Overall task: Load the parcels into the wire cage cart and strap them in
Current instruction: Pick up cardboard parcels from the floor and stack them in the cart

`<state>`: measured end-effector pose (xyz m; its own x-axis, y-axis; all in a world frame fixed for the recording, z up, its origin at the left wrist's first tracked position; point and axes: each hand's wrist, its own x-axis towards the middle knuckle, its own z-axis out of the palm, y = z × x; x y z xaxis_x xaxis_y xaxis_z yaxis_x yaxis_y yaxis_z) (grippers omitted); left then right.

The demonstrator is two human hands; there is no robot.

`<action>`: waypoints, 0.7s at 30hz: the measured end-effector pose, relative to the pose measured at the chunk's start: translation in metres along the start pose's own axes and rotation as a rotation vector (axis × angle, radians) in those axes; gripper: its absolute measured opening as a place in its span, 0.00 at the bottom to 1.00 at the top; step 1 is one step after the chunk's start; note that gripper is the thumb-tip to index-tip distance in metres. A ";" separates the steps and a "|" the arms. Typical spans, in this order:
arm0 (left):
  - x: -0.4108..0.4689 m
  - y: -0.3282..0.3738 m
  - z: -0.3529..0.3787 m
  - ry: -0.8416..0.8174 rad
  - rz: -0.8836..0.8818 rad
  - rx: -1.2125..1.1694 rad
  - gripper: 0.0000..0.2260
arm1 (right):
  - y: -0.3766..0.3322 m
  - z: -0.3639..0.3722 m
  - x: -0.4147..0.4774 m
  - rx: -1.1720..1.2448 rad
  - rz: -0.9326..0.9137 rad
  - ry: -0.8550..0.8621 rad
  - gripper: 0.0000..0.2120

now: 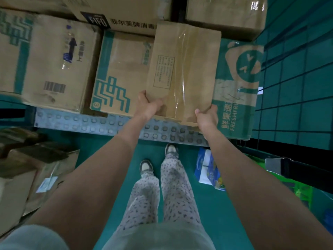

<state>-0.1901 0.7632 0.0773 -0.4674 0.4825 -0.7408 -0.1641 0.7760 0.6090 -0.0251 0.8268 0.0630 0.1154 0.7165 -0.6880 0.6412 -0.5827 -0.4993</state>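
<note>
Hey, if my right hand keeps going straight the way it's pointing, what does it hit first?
Likely the green-printed fruit box just beside your right hand; the taped parcel it grips moves along. Depth is unclear.

green floor (207, 204), blue-and-white packet (207, 168) on it, patterned trousers (173, 186), grey sneakers (146, 166)
</note>
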 end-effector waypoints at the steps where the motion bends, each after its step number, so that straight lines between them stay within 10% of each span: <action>1: 0.003 -0.002 0.002 -0.008 -0.007 0.004 0.32 | 0.002 0.002 0.004 -0.021 0.008 0.001 0.20; 21: 0.028 -0.009 0.028 0.011 -0.162 0.615 0.39 | 0.012 0.029 0.041 -0.304 0.014 0.018 0.31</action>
<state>-0.1768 0.7813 0.0434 -0.4880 0.3374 -0.8050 0.2935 0.9320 0.2127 -0.0343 0.8378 0.0140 0.1373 0.7175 -0.6829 0.8369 -0.4528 -0.3076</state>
